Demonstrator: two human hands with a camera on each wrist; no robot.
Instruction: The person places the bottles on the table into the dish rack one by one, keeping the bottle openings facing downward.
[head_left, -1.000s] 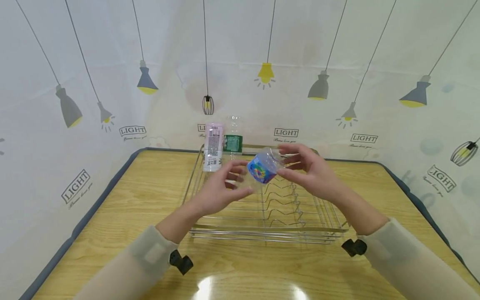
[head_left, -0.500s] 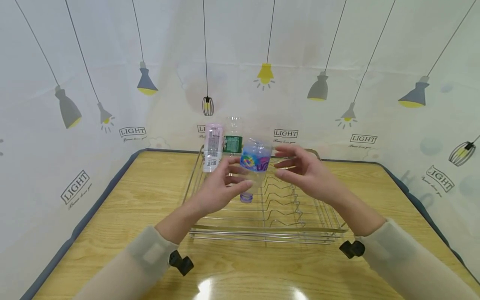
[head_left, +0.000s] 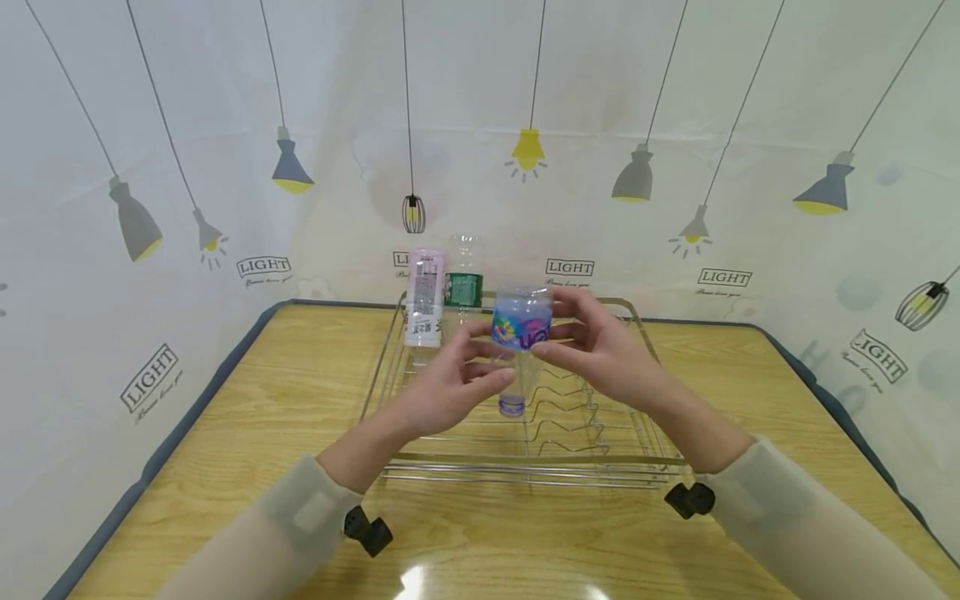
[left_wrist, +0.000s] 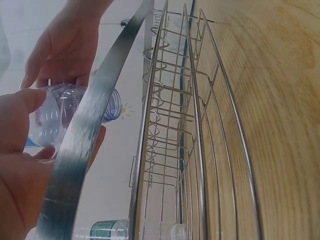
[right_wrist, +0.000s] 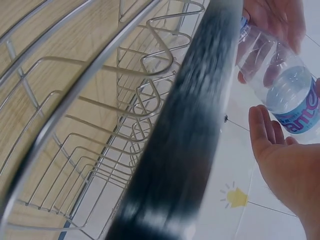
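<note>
An upside-down clear plastic bottle (head_left: 522, 325) with a blue and purple label is held in front of me, over a wire dish rack (head_left: 532, 459). Its purple neck (head_left: 512, 406) points down, and the base faces up. My left hand (head_left: 442, 383) grips the bottle from the left around the part below the label, thumb toward me. From the right, my right hand (head_left: 611, 354) holds it at the label, with the thumb in front and fingers behind. In the right wrist view the bottle (right_wrist: 280, 70) lies between both hands.
A pink-topped bottle (head_left: 425, 292) and a clear bottle with a green label (head_left: 464, 289) stand upside down in the rack's back left. The rack sits on a wooden table (head_left: 247, 417), with a lamp-patterned curtain (head_left: 480, 100) behind and at the sides.
The bottle has turned from a slant to nearly vertical, neck down. My right hand came off it, then moved left and took hold again at the label. The two standing bottles stayed put.
</note>
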